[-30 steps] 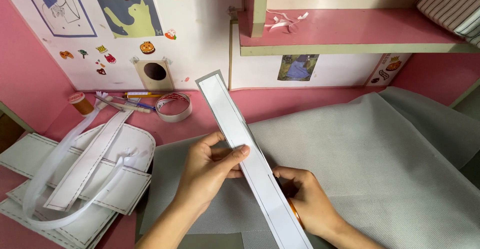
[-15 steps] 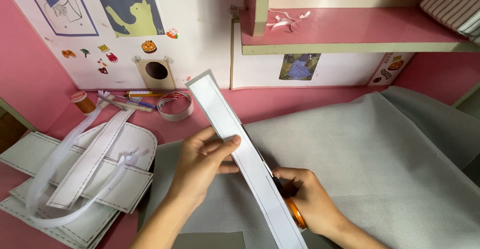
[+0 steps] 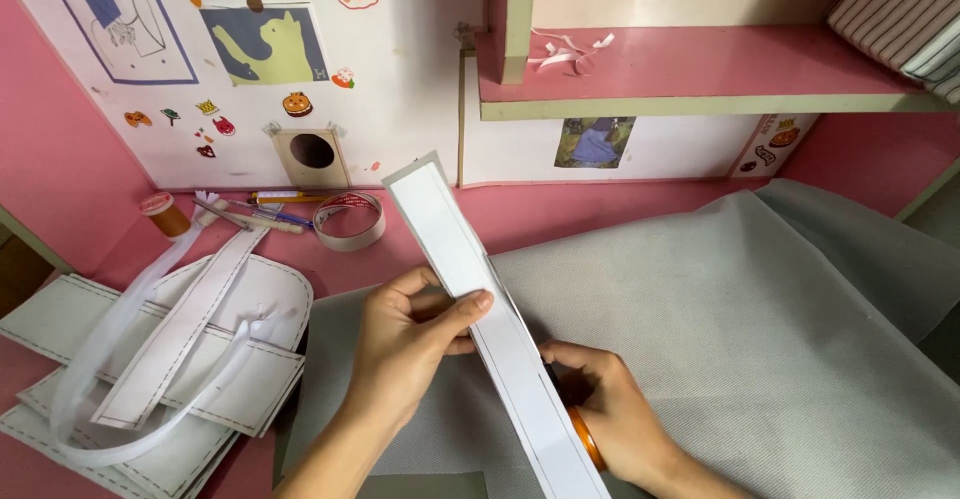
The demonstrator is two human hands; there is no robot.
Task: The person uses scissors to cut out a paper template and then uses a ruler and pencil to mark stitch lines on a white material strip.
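Two hands (image 3: 420, 344); one paper strip (image 3: 470, 299)

Upper left of the frame: a white wall panel (image 3: 400, 69) carried animal stickers and drawings, with a small wooden box with a round hole (image 3: 313, 155) at its foot. Left of the box, an orange thread spool (image 3: 165, 215) stood on the pink surface (image 3: 620, 211); pens (image 3: 265, 209) and a tape roll (image 3: 349, 221) lay beside it. Lower left: stacked white pattern pieces (image 3: 150, 359) with a translucent strap. Upper right: a pink shelf (image 3: 700, 64) held ribbon scraps (image 3: 565, 51); striped fabric (image 3: 900, 9) sat in the corner.
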